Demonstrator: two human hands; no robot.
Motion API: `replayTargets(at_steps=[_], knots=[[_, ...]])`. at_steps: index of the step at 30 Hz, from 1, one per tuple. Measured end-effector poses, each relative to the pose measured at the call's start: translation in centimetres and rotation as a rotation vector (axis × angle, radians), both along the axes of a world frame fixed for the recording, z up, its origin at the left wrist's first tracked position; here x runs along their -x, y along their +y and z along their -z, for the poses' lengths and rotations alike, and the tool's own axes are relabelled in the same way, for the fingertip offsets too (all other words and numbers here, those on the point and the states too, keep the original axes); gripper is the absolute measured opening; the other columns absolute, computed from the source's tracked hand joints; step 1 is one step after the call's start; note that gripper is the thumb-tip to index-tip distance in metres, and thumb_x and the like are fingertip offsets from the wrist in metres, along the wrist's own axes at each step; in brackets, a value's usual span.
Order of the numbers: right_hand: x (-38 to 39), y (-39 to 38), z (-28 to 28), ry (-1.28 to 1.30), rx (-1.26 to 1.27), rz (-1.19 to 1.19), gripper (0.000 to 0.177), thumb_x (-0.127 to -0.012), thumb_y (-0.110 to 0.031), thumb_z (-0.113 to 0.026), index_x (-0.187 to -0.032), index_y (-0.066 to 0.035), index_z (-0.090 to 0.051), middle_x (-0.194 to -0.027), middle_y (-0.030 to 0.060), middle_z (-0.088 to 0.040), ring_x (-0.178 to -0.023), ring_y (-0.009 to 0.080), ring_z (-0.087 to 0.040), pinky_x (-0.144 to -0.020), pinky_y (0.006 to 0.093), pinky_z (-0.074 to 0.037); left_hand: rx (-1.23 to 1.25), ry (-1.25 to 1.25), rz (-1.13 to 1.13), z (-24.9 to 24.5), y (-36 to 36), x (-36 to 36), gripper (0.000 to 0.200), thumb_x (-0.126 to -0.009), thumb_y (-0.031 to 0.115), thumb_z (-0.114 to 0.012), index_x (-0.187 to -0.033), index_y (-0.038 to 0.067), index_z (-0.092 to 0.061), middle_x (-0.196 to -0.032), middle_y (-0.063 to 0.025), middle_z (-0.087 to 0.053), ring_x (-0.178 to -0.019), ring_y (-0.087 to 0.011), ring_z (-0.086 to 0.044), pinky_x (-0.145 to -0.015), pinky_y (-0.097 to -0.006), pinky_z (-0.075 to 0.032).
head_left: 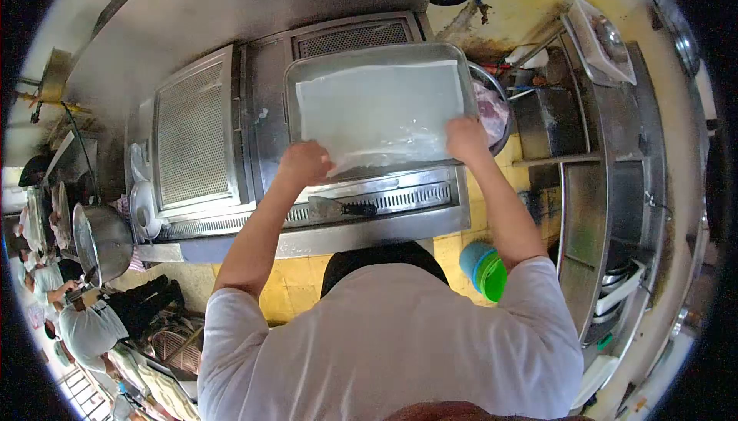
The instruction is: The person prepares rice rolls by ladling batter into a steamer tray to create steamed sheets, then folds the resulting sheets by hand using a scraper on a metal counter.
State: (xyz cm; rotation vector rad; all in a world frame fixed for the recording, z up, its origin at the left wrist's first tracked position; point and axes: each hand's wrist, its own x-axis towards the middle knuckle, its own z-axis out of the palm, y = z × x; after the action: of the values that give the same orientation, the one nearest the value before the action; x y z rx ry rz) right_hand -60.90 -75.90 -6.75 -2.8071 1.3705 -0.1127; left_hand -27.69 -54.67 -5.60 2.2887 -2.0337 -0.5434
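Observation:
A shallow rectangular metal tray [384, 54] lies across the steel cooking counter in front of me. Its inside is covered by a translucent white sheet [377, 102], wrinkled and shiny along the near side. At the near left corner, my left hand [306, 162] is closed with its fingers pinched on the sheet's edge. My right hand [467, 140] is curled shut at the right side, over the sheet and close to the tray's rim; its fingertips are hidden. A wide metal scraper with a dark handle [342, 208] rests on the counter's front ledge, below the tray.
Perforated metal panels [192, 135] are set in the counter. Raw meat [492, 114] sits in a round basin behind the tray's right side. Steel shelving [607, 160] stands right, green and blue buckets [484, 271] on the floor. A large pot [104, 240] and other people [92, 329] are left.

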Motion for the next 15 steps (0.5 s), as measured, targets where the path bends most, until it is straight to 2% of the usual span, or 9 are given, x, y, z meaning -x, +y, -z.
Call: replayTargets(at_steps=[1,4,6,8,9,11,12,14,15], knots=[[-0.3,-0.7,-0.4,0.232,-0.219,0.04,0.021,-0.081,-0.014,-0.061,-0.092,-0.003,-0.074,-0.097,0.0221,-0.072,-0.094,0.0402,-0.07,-0.084,0.0496,-0.057,-0.282,-0.043,0.044,0.2,-0.8,-0.2,0.032,-0.09,0.041,-0.067,-0.099,0.012,-0.075,-0.11,-0.0153,-0.069,-0.098,-0.0357,-0.067,-0.086,-0.0483,-0.055],[-2.3,-2.9,-2.8,0.164,-0.223,0.125,0.022,-0.079,-0.009,-0.059,-0.094,-0.001,-0.074,-0.096,0.0227,-0.072,-0.092,0.0404,-0.07,-0.082,0.049,-0.058,-0.231,0.014,-0.063,-1.3,-4.1,-1.0,0.025,-0.091,0.035,-0.067,-0.103,0.015,-0.075,-0.107,-0.0148,-0.071,-0.103,-0.0356,-0.067,-0.094,-0.0477,-0.052],[-4.0,-5.1,-3.6,-0.015,-0.11,0.096,0.021,-0.081,-0.009,-0.058,-0.092,0.0,-0.074,-0.095,0.0232,-0.072,-0.091,0.041,-0.071,-0.081,0.0488,-0.058,0.067,0.001,-0.011,-0.1,-6.9,-2.8,0.026,-0.094,0.034,-0.062,-0.103,0.013,-0.074,-0.109,-0.0135,-0.072,-0.105,-0.0339,-0.067,-0.095,-0.048,-0.051],[-6.0,-7.4,-3.3,-0.164,-0.062,-0.012,0.021,-0.084,-0.01,-0.055,-0.093,-0.001,-0.072,-0.1,0.0225,-0.072,-0.09,0.0422,-0.069,-0.084,0.0509,-0.055,0.339,-0.032,0.007,3.4,-11.0,-5.0,0.027,-0.096,0.031,-0.059,-0.103,0.01,-0.074,-0.109,-0.0141,-0.072,-0.106,-0.0342,-0.067,-0.097,-0.0486,-0.05],[-6.9,-8.7,-2.4,-0.161,-0.062,-0.012,0.021,-0.084,-0.01,-0.055,-0.093,-0.001,-0.072,-0.1,0.0225,-0.072,-0.09,0.0422,-0.069,-0.084,0.0509,-0.055,0.339,-0.03,0.006,3.6,-12.2,-5.3,0.027,-0.096,0.031,-0.059,-0.103,0.01,-0.074,-0.109,-0.0141,-0.072,-0.106,-0.0342,-0.067,-0.097,-0.0486,-0.05],[-8.3,-10.7,0.3,-0.199,0.057,-0.132,0.023,-0.085,-0.01,-0.057,-0.1,-0.001,-0.072,-0.101,0.0208,-0.072,-0.102,0.0402,-0.068,-0.093,0.051,-0.054,0.333,-0.069,-0.147,4.0,-14.1,-5.3,0.025,-0.093,0.028,-0.06,-0.108,0.012,-0.072,-0.125,-0.0175,-0.066,-0.117,-0.0359,-0.06,-0.094,-0.0469,-0.051],[-8.5,-11.6,1.9,-0.196,0.054,-0.134,0.023,-0.085,-0.01,-0.057,-0.1,-0.001,-0.072,-0.101,0.0208,-0.072,-0.102,0.0402,-0.068,-0.093,0.051,-0.054,0.329,-0.066,-0.15,4.3,-14.7,-5.4,0.025,-0.093,0.028,-0.06,-0.108,0.012,-0.072,-0.125,-0.0175,-0.066,-0.117,-0.0359,-0.06,-0.094,-0.0469,-0.051],[-8.8,-12.8,3.7,-0.136,0.185,-0.217,0.023,-0.085,-0.011,-0.058,-0.102,-0.002,-0.07,-0.103,0.0187,-0.072,-0.105,0.038,-0.067,-0.097,0.0523,-0.049,0.028,-0.19,-0.132,4.1,-15.6,-5.7,0.026,-0.093,0.028,-0.058,-0.104,0.01,-0.074,-0.121,-0.0159,-0.068,-0.116,-0.0351,-0.061,-0.095,-0.0488,-0.049],[-8.8,-13.3,3.9,-0.136,0.18,-0.221,0.023,-0.085,-0.011,-0.058,-0.102,-0.002,-0.07,-0.103,0.0187,-0.072,-0.105,0.038,-0.067,-0.097,0.0523,-0.049,0.024,-0.19,-0.135,3.7,-15.8,-5.8,0.026,-0.093,0.028,-0.058,-0.104,0.01,-0.074,-0.121,-0.0159,-0.068,-0.116,-0.0351,-0.061,-0.095,-0.0488,-0.049]])
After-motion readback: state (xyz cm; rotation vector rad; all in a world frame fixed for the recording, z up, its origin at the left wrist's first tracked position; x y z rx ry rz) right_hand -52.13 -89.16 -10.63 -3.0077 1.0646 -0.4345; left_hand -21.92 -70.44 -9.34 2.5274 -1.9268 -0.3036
